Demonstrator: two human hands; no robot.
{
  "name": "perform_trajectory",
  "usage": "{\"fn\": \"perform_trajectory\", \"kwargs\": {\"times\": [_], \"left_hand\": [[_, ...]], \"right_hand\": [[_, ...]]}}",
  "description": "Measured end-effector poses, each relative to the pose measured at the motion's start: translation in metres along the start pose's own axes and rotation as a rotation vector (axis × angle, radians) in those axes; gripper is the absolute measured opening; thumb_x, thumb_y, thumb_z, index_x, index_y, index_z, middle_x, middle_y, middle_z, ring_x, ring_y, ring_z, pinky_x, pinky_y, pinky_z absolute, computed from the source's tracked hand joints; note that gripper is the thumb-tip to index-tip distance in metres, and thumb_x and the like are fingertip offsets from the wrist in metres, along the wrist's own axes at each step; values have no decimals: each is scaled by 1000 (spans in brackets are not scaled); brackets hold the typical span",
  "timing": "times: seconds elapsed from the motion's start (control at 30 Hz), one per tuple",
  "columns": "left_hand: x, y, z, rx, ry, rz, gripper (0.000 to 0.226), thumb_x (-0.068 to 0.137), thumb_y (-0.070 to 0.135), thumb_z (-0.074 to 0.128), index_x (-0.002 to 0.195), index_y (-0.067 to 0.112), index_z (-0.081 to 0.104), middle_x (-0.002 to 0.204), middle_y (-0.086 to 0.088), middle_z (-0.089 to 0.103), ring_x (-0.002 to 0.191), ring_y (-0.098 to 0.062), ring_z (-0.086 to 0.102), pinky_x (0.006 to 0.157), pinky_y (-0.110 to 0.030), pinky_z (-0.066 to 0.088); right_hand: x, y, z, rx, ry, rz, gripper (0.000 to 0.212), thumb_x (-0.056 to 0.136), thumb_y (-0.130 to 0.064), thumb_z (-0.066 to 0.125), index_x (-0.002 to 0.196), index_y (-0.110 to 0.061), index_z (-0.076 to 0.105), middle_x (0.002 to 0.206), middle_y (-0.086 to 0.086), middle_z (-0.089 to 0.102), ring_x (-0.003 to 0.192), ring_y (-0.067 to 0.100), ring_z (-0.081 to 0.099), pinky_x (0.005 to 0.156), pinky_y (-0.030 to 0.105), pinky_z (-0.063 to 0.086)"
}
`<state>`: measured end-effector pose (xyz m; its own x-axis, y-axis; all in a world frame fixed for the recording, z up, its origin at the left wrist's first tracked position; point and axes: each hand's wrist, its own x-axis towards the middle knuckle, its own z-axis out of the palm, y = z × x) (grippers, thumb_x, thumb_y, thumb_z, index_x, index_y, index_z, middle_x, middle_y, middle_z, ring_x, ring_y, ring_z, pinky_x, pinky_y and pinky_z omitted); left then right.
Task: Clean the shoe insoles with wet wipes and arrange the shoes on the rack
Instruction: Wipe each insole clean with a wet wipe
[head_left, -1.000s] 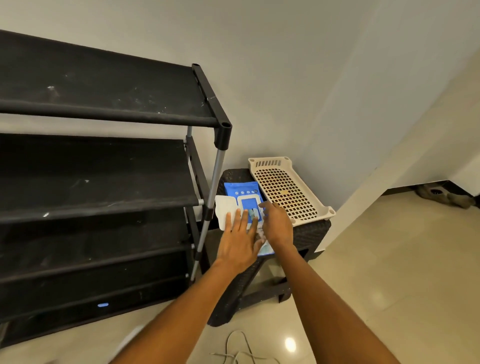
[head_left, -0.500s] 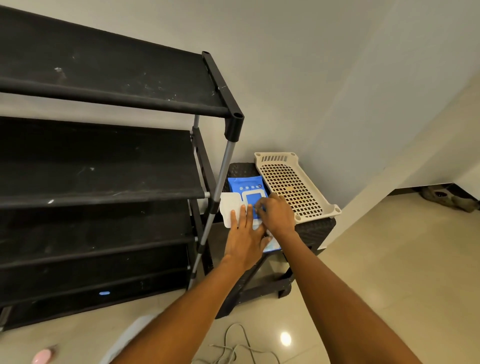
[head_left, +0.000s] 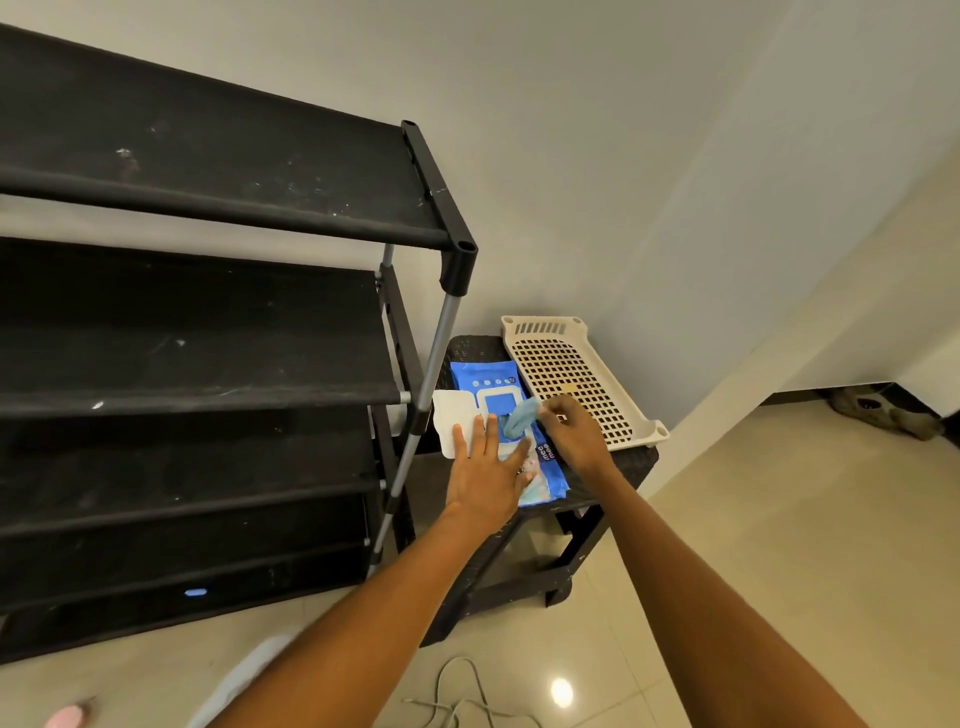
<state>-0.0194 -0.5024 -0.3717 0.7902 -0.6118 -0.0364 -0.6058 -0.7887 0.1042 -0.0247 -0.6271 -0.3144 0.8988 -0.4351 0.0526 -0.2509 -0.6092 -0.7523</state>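
Note:
A blue wet-wipe pack (head_left: 480, 375) lies on a dark wicker stool (head_left: 631, 457), its white lid (head_left: 451, 421) flipped open to the left. My left hand (head_left: 485, 470) presses flat on the pack with straight fingers. My right hand (head_left: 571, 434) pinches a pale blue wipe (head_left: 518, 420) that sticks up out of the pack's opening. The black shoe rack (head_left: 208, 332) stands at the left with bare shelves. A pair of brownish shoes (head_left: 883, 413) lies far right on the floor.
A cream perforated plastic tray (head_left: 628, 423) sits on the stool beside the pack. A grey cord (head_left: 457, 696) lies on the tiled floor below my arms. A pink object (head_left: 65, 717) shows at the bottom left edge. White walls meet behind the stool.
My right hand has lifted away from the pack's opening, drawing a wipe up out of it. My left hand stays flat on the pack.

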Motion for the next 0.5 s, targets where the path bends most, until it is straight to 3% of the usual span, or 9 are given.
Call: {"fn": "perform_trajectory", "kwargs": {"times": [0.1,0.2,0.33,0.43,0.5], "left_hand": [[-1,0,-1,-14,23,-6,57,100,49,17,151,28,1,158,-17,-7,145,-35,-11,113,-56,-8],[-2,-1,-1,-34,69,-10,56,101,48,16,151,26,5,158,-16,0,146,-34,-7,114,-55,-7],[-2,1,-4,-1,92,6,55,101,48,14,151,27,5,158,-18,1,146,-35,-3,114,-56,-4],[-2,1,1,24,109,8,54,101,47,15,151,27,9,157,-19,2,145,-36,-1,115,-57,-1],[-3,4,4,1,128,-7,54,101,47,17,151,27,12,157,-21,6,145,-37,1,115,-57,-1]], "right_hand": [[1,3,17,-123,-113,-25,40,87,-29,64,121,-10,56,118,4,54,108,17,53,86,26,45],[1,0,27,-272,-72,15,32,90,-30,61,114,-9,62,118,5,57,108,19,55,83,27,43],[2,-15,25,87,109,27,18,98,-25,46,98,-9,55,95,4,60,92,17,57,69,21,47],[9,-30,15,428,206,84,14,100,-20,42,94,-10,49,99,16,59,95,29,61,82,43,55],[14,-40,4,467,285,94,11,100,-17,41,93,-13,49,103,19,59,96,30,62,84,47,54]]}}
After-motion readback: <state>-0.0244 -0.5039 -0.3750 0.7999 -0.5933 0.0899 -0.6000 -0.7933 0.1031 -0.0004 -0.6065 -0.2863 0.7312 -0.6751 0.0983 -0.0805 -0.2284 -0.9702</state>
